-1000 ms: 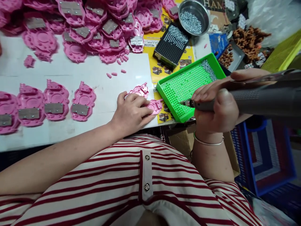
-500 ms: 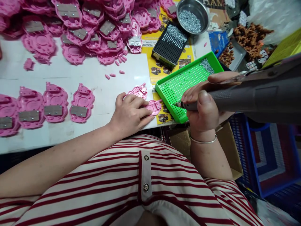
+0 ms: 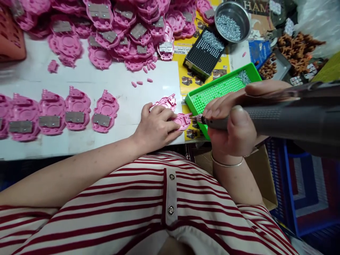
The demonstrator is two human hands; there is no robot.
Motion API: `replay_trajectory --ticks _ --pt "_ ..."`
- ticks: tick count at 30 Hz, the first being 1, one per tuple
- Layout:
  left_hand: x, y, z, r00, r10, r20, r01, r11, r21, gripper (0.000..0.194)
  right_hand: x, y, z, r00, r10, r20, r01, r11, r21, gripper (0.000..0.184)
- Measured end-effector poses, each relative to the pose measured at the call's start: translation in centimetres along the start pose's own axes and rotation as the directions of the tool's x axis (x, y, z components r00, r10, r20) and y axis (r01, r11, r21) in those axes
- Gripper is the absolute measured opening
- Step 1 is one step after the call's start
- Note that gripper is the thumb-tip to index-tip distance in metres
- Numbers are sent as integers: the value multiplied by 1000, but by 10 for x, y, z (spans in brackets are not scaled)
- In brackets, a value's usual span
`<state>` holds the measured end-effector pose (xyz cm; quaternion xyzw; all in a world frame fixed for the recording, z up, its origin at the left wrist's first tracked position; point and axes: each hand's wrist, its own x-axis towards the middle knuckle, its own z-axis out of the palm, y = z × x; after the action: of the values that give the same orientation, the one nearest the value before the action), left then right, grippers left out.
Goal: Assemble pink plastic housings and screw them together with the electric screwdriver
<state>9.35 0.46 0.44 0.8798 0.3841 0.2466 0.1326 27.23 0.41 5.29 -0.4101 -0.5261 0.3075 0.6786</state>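
My left hand grips and presses down two pink plastic housing halves on the white tabletop. One pink housing half pokes out at the fingertips and the other pink housing half shows above the knuckles; most of both is covered. Wrapped around a dark grey electric screwdriver, my right hand holds it nearly level. The bit points left, its tip close to the right edge of the nearer half; contact cannot be made out. Beneath that hand lies a green perforated tray with screws in its far corner.
Several pink housings with metal plates stand in a row on the left. A heap of pink housings fills the back. A black perforated tray and a metal bowl hold screws. A blue crate stands below right.
The screwdriver tip has moved from over the green tray to the edge of the pink housing half. My left hand keeps its hold. The whole view has shifted, so the scene sits farther right.
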Motion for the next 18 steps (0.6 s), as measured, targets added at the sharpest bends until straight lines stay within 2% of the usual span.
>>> replay_trajectory --ticks 2,3,9,13,18 --pt "1 0 0 1000 -1 6 1 1000 2 21 0 11 2 996 -93 -16 93 996 11 34" --pt "1 0 0 1000 0 7 0 1000 2 21 -1 15 3 994 -102 -23 103 995 16 34" --pt "1 0 -1 1000 4 7 -4 1000 -3 22 0 23 2 998 -58 -39 61 997 56 40" --pt "1 0 -2 1000 15 7 -15 1000 12 23 3 21 7 998 -59 -12 59 998 -22 37" --pt "1 0 -1 1000 24 -12 -23 999 30 23 5 29 11 977 -211 -22 209 975 -77 36"
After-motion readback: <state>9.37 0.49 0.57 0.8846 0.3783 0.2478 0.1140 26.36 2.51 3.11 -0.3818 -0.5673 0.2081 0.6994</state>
